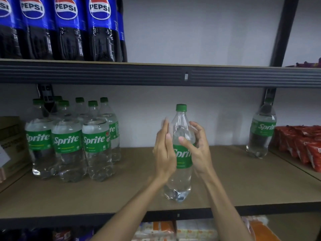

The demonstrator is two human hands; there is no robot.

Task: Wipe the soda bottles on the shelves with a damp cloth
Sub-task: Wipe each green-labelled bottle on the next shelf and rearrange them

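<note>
A Sprite bottle (180,180) stands upright on the middle shelf (121,192), near its front edge. The right hand (199,150) holds it at the shoulder, thumb on the front and fingers (195,126) curled round the right side. The left hand (164,152) lies along the bottle's left side with its fingers straight and together; blur hides whether they touch it. A cluster of Sprite bottles (69,141) stands to the left, and a lone bottle (262,131) to the far right beside red packets (300,143). Pepsi bottles (66,28) line the shelf above.
</note>
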